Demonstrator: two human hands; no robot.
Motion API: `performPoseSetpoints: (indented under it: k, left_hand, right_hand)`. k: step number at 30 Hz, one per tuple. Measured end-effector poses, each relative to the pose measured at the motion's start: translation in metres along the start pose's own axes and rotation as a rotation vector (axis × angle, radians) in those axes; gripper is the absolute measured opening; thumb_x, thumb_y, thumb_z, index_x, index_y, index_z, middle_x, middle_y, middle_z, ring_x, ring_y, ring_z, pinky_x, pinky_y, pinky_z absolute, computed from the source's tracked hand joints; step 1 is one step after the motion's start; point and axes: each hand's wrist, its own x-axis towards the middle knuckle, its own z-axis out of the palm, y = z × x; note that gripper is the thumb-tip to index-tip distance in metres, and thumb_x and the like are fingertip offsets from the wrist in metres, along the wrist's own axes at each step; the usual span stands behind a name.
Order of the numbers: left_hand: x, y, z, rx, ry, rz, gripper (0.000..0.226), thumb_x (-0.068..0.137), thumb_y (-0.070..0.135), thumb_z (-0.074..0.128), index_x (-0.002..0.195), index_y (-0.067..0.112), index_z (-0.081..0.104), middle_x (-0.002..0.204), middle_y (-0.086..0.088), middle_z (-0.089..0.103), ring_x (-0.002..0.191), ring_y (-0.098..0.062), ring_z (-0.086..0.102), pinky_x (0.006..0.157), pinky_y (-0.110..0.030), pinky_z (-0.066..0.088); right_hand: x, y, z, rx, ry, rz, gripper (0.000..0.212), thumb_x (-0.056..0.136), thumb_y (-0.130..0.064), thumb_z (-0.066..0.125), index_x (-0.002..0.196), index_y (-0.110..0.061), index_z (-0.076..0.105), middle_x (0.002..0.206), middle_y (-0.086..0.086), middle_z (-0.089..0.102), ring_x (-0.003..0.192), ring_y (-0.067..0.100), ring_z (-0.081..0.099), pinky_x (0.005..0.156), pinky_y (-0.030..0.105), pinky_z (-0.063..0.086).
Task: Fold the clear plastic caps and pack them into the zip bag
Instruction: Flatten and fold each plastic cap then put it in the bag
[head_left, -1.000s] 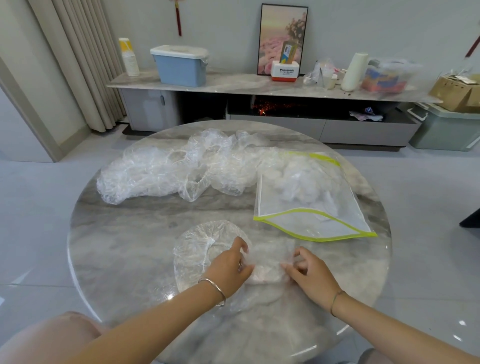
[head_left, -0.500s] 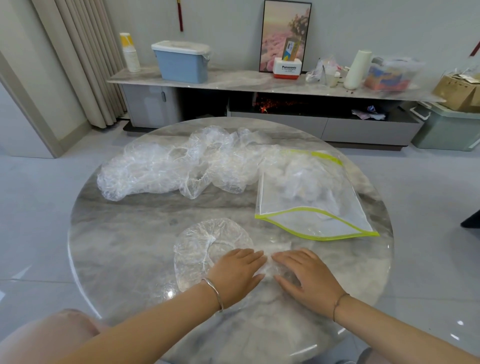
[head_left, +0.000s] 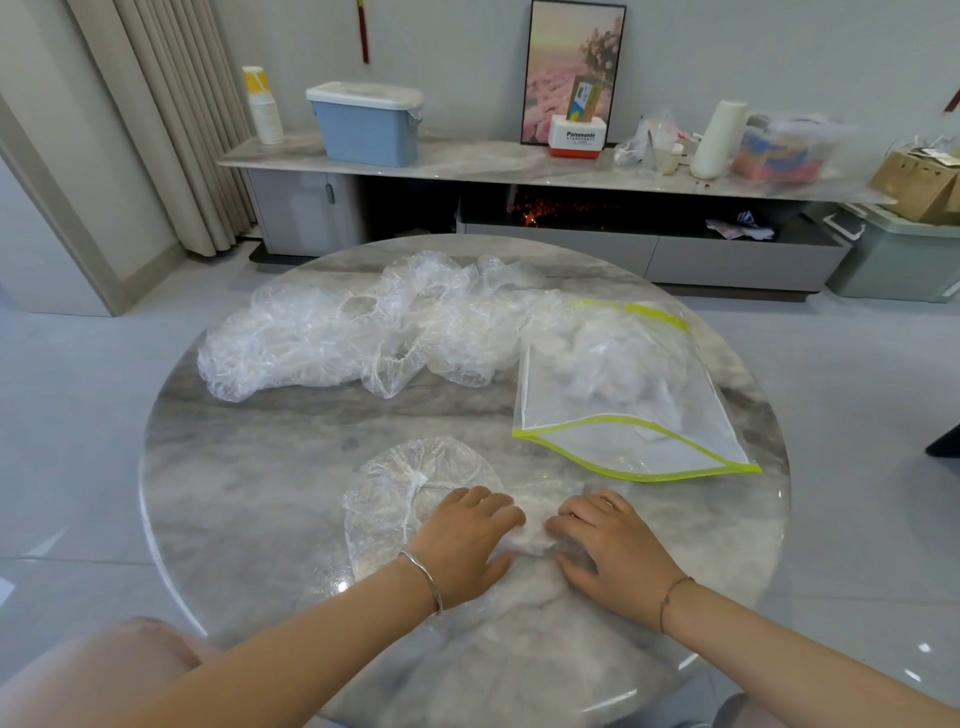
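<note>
While bare table (head_left: 467, 426) spreads beyond the fingertips (head_left: 498, 506), left hand (head_left: 467, 543) and right hand (head_left: 610, 551) clench the clear cap (head_left: 395, 493). Earlier, fingers lay flat.

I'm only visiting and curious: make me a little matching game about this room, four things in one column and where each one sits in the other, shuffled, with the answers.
Things:
1. zip bag
2. heap of caps
3. single cap
4. blue bin

Places:
A. on the sideboard
B. far side of the table, towards the left
C. near edge of the table, held by the left hand and right hand
D. right side of the table, mouth open

Pairs: 1-D, 2-B, 3-C, 4-A
</note>
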Motion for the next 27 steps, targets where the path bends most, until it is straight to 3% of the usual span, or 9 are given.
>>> performPoseSetpoints:
  k: [6, 8, 10, 13, 16, 17, 21, 24, 27]
  left_hand:
    - [0.005, -0.003, -0.007, -0.208, -0.049, -0.189, 0.044, 0.082, 0.043, 0.036, 0.107, 0.021, 0.064, 0.108, 0.005, 0.064, 0.103, -0.016, 0.053, 0.088, -0.025, 0.037]
    - [0.007, -0.005, -0.009, -0.274, -0.056, -0.273, 0.036, 0.087, 0.04, 0.042, 0.102, 0.019, 0.067, 0.101, 0.001, 0.066, 0.1, -0.018, 0.055, 0.085, -0.028, 0.04]
    - [0.007, -0.007, -0.011, -0.336, -0.06, -0.384, 0.029, 0.092, 0.04, 0.048, 0.092, 0.016, 0.065, 0.09, -0.003, 0.064, 0.09, -0.019, 0.057, 0.08, -0.03, 0.042]
    - [0.007, -0.008, -0.011, -0.433, -0.087, -0.512, 0.028, 0.091, 0.037, 0.055, 0.07, 0.018, 0.05, 0.068, 0.004, 0.053, 0.073, -0.018, 0.052, 0.067, -0.026, 0.039]
    - [0.008, -0.008, -0.012, -0.477, -0.067, -0.567, 0.017, 0.088, 0.033, 0.06, 0.078, 0.023, 0.05, 0.067, 0.01, 0.051, 0.074, -0.016, 0.054, 0.07, -0.024, 0.041]
    - [0.007, -0.007, -0.013, -0.445, -0.061, -0.554, 0.013, 0.087, 0.034, 0.062, 0.091, 0.023, 0.055, 0.073, 0.008, 0.056, 0.079, -0.016, 0.056, 0.075, -0.025, 0.043]
    - [0.007, -0.009, -0.012, -0.185, 0.014, -0.314, 0.049, 0.082, 0.028, 0.067, 0.127, 0.028, 0.048, 0.116, 0.008, 0.054, 0.107, -0.012, 0.051, 0.094, -0.022, 0.036]
    - [0.01, -0.013, -0.01, -0.019, 0.007, 0.03, 0.062, 0.056, 0.01, 0.083, 0.112, 0.03, 0.065, 0.115, 0.009, 0.063, 0.101, -0.012, 0.061, 0.087, -0.024, 0.047]
    - [0.007, -0.016, -0.004, 0.045, -0.042, 0.111, 0.061, 0.045, 0.011, 0.084, 0.102, 0.029, 0.071, 0.106, 0.011, 0.069, 0.092, -0.008, 0.066, 0.081, -0.021, 0.052]
  right_hand:
    - [0.01, 0.003, 0.004, 0.141, -0.012, 0.15, 0.017, 0.069, -0.031, 0.056, 0.083, -0.026, 0.063, 0.082, -0.013, 0.056, 0.078, 0.007, 0.052, 0.079, 0.02, 0.033]
    - [0.014, 0.004, 0.002, 0.255, -0.004, 0.261, 0.002, 0.073, -0.025, 0.061, 0.074, -0.026, 0.06, 0.075, -0.013, 0.055, 0.072, 0.008, 0.05, 0.072, 0.024, 0.034]
    - [0.016, 0.004, 0.002, 0.414, -0.024, 0.418, 0.02, 0.08, -0.02, 0.064, 0.066, -0.029, 0.053, 0.066, -0.01, 0.053, 0.067, 0.007, 0.048, 0.069, 0.024, 0.037]
    - [0.017, 0.004, 0.003, 0.637, -0.045, 0.604, 0.02, 0.084, -0.016, 0.063, 0.068, -0.022, 0.054, 0.063, -0.001, 0.058, 0.059, 0.009, 0.048, 0.065, 0.026, 0.04]
    - [0.018, 0.003, 0.005, 0.712, -0.047, 0.666, 0.02, 0.085, -0.013, 0.066, 0.072, -0.016, 0.05, 0.055, -0.004, 0.058, 0.052, 0.005, 0.047, 0.061, 0.024, 0.04]
    - [0.018, 0.003, 0.005, 0.725, -0.045, 0.677, 0.021, 0.084, -0.013, 0.068, 0.073, -0.016, 0.049, 0.053, -0.005, 0.058, 0.05, 0.002, 0.047, 0.059, 0.022, 0.039]
    - [0.022, 0.004, 0.007, 0.738, -0.031, 0.714, 0.025, 0.08, -0.017, 0.073, 0.076, -0.02, 0.048, 0.055, -0.003, 0.054, 0.049, 0.003, 0.045, 0.056, 0.02, 0.037]
    - [0.024, 0.005, 0.007, 0.69, -0.057, 0.724, 0.027, 0.078, -0.02, 0.074, 0.078, -0.021, 0.047, 0.056, -0.003, 0.051, 0.054, 0.01, 0.045, 0.059, 0.027, 0.038]
    - [0.024, 0.002, 0.004, 0.559, -0.03, 0.665, 0.029, 0.076, -0.019, 0.074, 0.083, -0.022, 0.046, 0.07, -0.008, 0.052, 0.062, 0.009, 0.047, 0.061, 0.025, 0.039]
